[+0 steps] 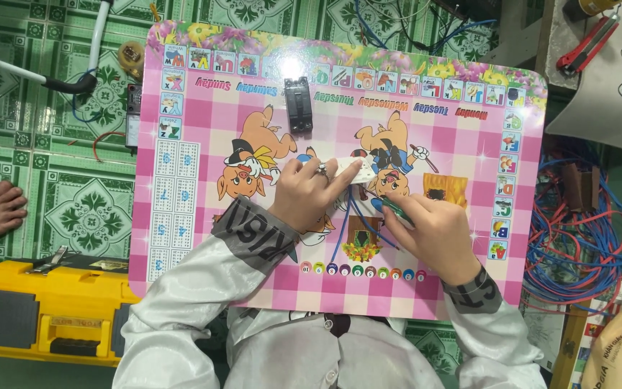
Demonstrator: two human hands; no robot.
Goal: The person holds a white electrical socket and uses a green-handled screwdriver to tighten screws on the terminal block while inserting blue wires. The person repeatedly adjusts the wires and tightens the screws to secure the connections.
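here left hand (309, 193) pinches a white switch plate (350, 170), right hand (426, 227) grips a green screwdriver (396, 209)

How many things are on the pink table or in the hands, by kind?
White socket plate, held by left hand: 1
Green-handled screwdriver, in right hand: 1
Blue wires running from the plate: 2
Black circuit breaker on pink table: 1
Total: 5
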